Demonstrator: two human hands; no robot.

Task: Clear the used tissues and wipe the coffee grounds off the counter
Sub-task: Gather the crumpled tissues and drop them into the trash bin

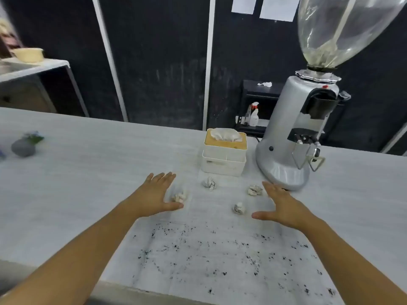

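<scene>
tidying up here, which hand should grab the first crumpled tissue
Left. The left hand is open with its thumb already against a crumpled tissue; the right hand is open too, between two others.

Grinder hopper (343, 29) cut off; grey vase (23, 146) blurred.

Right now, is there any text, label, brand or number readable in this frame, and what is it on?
No text is readable.
Two white paper sheets on the dark wall: any print is too blurred to read.
Spray bottle behind the counter: label too small to read.
Coffee grinder: no readable brand; only a small red mark.
Tissue box: no lettering visible.
</scene>
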